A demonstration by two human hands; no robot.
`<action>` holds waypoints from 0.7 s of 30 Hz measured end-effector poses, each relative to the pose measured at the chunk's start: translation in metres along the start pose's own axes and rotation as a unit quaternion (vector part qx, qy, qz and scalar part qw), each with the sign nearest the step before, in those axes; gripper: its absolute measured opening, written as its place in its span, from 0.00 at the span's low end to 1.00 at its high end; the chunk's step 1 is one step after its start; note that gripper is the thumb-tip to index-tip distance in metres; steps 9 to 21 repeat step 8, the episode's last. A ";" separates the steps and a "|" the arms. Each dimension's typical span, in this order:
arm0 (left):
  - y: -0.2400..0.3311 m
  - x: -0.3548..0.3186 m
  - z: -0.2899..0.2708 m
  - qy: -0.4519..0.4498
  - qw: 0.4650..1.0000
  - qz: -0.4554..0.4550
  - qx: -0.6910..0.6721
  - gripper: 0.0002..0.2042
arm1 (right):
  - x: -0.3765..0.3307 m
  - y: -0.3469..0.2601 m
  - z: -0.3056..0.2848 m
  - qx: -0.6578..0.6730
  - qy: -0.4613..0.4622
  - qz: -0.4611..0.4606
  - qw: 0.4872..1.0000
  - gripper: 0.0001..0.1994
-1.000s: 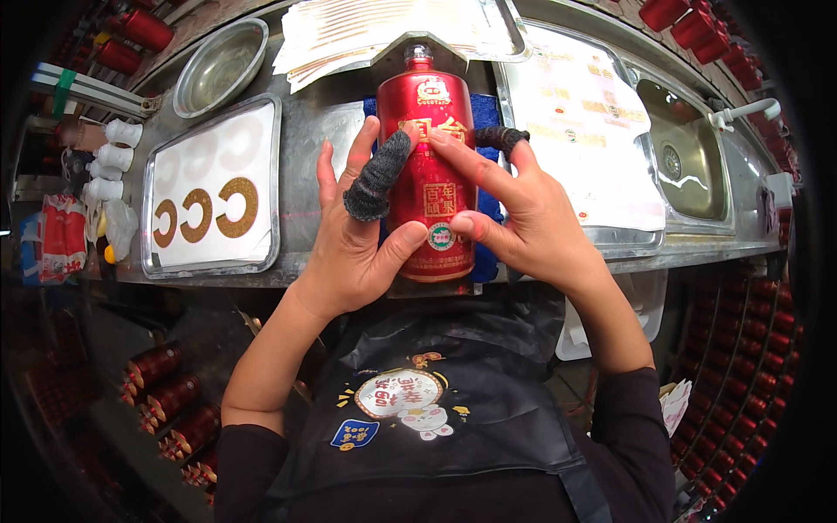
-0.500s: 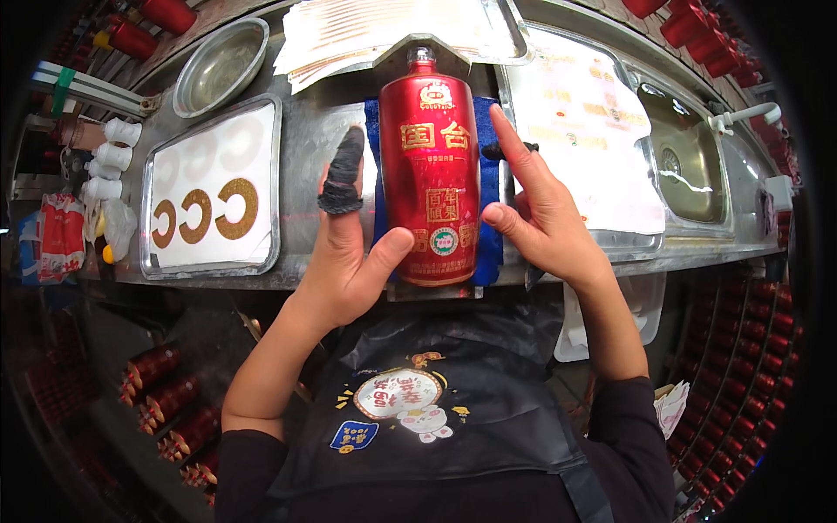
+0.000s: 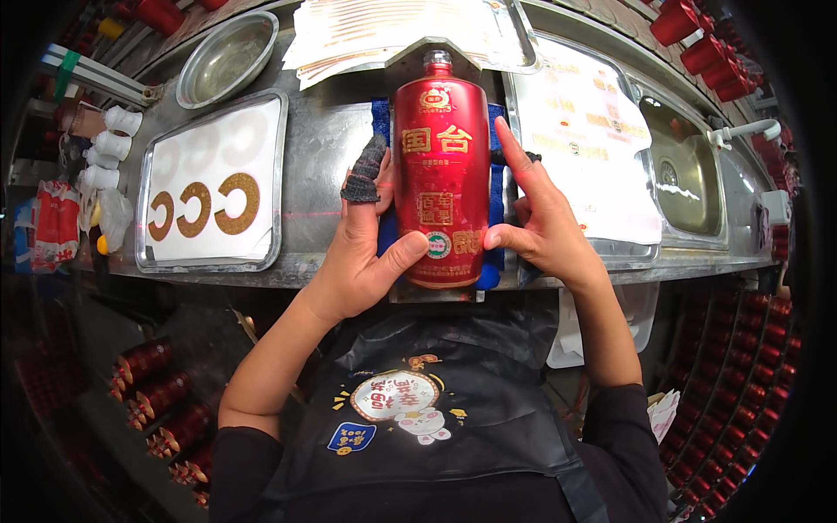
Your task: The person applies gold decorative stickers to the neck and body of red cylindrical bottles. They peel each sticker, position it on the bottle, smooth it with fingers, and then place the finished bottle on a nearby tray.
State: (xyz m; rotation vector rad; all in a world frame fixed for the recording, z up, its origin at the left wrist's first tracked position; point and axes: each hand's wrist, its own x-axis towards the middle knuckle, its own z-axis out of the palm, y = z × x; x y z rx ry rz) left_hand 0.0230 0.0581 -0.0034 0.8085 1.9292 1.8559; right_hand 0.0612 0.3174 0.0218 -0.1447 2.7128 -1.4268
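Observation:
A glossy red bottle [image 3: 446, 179] with gold lettering and a small green-white emblem lies face up, its clear-topped neck away from me. Beneath it a blue cloth [image 3: 496, 187] shows along both sides. My left hand [image 3: 353, 266] grips the bottle's left side, thumb laid on the lower front and fingers reaching along the flank. My right hand [image 3: 558, 231] is at the right side, thumb against the lower edge and index finger stretched upward. Black wrapping covers fingers on both hands. The fingertips under the bottle's sides are partly hidden.
Gold C-shaped pieces lie on a sheet in a metal tray [image 3: 277, 174] at left, below a steel bowl [image 3: 228, 57]. Printed sheets [image 3: 575, 139] fill a tray at right, beside a sink [image 3: 676, 174]. A sheet stack [image 3: 392, 30] stands behind. Red bottles [image 3: 166, 392] surround the bench.
My hands have closed in on the bottle's sides, the left thumb now farther onto its front. The bottle has turned slightly, its front print shifting leftward across it.

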 end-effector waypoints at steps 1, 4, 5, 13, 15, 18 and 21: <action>-0.001 0.000 0.000 0.001 1.000 0.006 -0.001 0.46 | -0.001 0.000 -0.001 0.001 -0.004 0.006 1.000 0.61; -0.001 0.000 0.000 0.010 1.000 0.000 0.008 0.46 | -0.002 -0.001 -0.005 0.002 -0.013 0.016 1.000 0.60; 0.000 0.000 0.000 0.016 1.000 0.000 0.004 0.46 | -0.001 -0.003 -0.007 0.000 -0.015 0.015 1.000 0.60; 0.002 0.000 0.002 0.035 0.999 0.011 -0.004 0.45 | 0.001 -0.010 -0.011 -0.059 0.005 -0.007 0.998 0.62; 0.002 0.000 0.002 0.035 0.999 0.011 -0.004 0.45 | 0.001 -0.010 -0.011 -0.059 0.005 -0.007 0.998 0.62; 0.002 0.000 0.002 0.035 0.999 0.011 -0.004 0.45 | 0.001 -0.010 -0.011 -0.059 0.005 -0.007 0.998 0.62; 0.002 0.000 0.002 0.035 0.999 0.011 -0.004 0.45 | 0.001 -0.010 -0.011 -0.059 0.005 -0.007 0.998 0.62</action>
